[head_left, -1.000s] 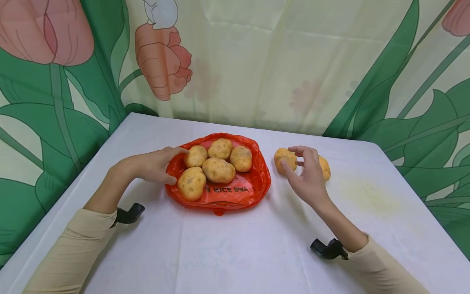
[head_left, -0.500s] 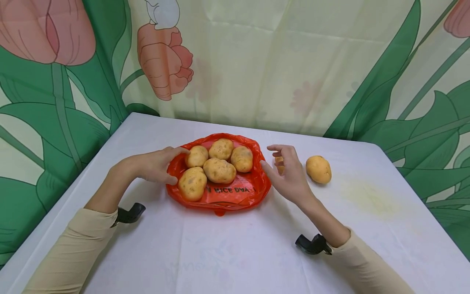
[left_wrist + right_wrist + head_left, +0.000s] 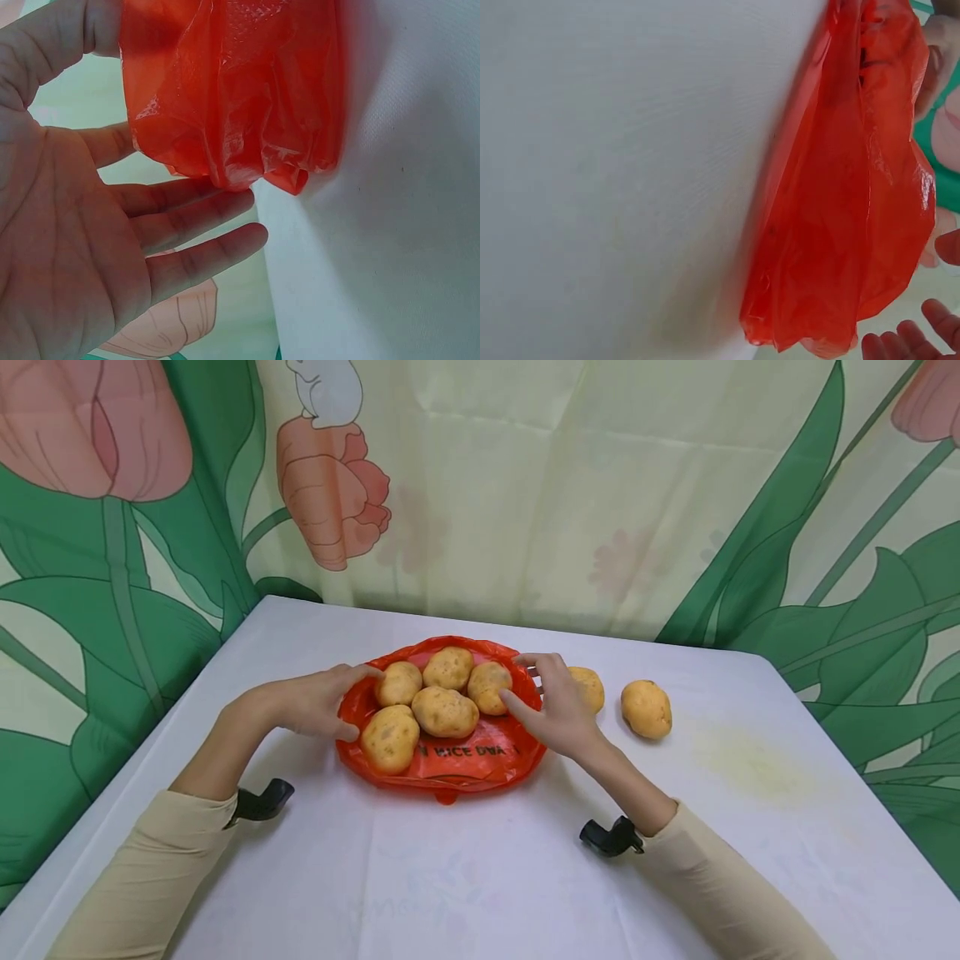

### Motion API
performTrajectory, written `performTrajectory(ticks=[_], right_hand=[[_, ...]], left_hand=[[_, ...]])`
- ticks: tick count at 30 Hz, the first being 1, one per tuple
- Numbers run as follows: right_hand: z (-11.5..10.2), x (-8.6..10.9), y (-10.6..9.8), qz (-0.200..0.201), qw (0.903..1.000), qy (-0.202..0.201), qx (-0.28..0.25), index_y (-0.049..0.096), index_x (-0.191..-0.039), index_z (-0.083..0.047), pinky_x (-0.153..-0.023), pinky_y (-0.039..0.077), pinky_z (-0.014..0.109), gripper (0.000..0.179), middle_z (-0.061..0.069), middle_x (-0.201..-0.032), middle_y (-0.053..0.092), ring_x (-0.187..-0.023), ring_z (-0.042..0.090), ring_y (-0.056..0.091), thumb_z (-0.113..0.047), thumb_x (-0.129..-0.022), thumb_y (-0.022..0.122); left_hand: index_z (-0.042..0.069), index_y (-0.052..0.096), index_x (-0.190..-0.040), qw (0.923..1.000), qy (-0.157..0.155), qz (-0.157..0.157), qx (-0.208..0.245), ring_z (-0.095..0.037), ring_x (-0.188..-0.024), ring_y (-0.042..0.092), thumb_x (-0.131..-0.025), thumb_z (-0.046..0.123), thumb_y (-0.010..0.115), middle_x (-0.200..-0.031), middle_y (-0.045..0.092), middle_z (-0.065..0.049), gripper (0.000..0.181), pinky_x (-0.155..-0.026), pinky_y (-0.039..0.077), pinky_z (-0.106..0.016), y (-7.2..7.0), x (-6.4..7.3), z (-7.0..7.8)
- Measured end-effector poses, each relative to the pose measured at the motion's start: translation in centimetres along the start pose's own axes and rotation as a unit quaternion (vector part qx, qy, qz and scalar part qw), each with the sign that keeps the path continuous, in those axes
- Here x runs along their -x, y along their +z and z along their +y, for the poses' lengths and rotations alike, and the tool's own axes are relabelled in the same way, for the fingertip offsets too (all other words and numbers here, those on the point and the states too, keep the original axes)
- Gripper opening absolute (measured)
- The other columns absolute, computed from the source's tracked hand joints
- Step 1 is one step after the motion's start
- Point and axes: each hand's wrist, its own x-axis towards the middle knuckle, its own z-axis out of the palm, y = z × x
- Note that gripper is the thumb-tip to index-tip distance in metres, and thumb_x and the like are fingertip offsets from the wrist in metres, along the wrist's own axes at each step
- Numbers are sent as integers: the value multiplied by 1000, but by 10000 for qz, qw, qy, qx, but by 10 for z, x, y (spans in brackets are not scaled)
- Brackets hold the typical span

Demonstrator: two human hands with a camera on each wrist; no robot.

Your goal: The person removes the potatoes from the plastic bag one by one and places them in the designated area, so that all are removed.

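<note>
A red plastic bag (image 3: pixel 480 764) with a rolled-down rim stands spread on the table, with several potatoes (image 3: pixel 445 712) inside. My left hand (image 3: pixel 311 700) is at the bag's left side, thumb and fingers spread. In the left wrist view its fingers (image 3: pixel 202 259) extend nearly straight alongside the red plastic, some appearing to touch it. Over the bag's right rim, my right hand (image 3: pixel 558 710) has thumb and fingers apart, beside the rightmost potato in the bag. Nothing shows in its grasp. In the right wrist view only fingertips (image 3: pixel 911 337) appear, near the bag's end.
Two potatoes lie outside the bag to its right: one (image 3: pixel 588 687) partly behind my right hand, the other (image 3: pixel 647 709) farther right. A white cloth covers the table (image 3: pixel 450 877). Behind it hangs a curtain (image 3: pixel 510 510) printed with flowers.
My right hand has moved left, from above the loose potatoes to the bag's right rim, bringing both loose potatoes into view. The left hand has stayed at the left rim.
</note>
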Motion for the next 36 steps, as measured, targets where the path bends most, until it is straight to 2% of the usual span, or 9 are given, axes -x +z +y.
performTrajectory(ticks=[7,15,36], right_hand=[[1,-11,8,-417,9988,94,229,52,-137,0,-99,46,51,52,21,-134,54,-125,36,48,-22,-95,72],[6,-19,13,-695,9962,328,415,52,-139,0,-104,44,51,55,21,-136,54,-127,38,47,-26,-95,71],[11,-30,17,-1094,9862,819,936,51,-142,-3,-100,45,50,61,20,-136,55,-121,36,45,-34,-94,72]], left_hand=[[11,33,-155,10000,64,26,41,-39,-135,42,-85,18,73,-147,43,-21,80,-104,49,-58,1,1,-2],[11,34,-154,10000,86,19,34,-39,-134,43,-86,18,72,-147,42,-22,79,-105,47,-59,2,0,-3],[13,33,-155,10000,-29,17,-16,-38,-133,45,-85,18,73,-144,43,-21,81,-103,50,-58,1,0,-1]])
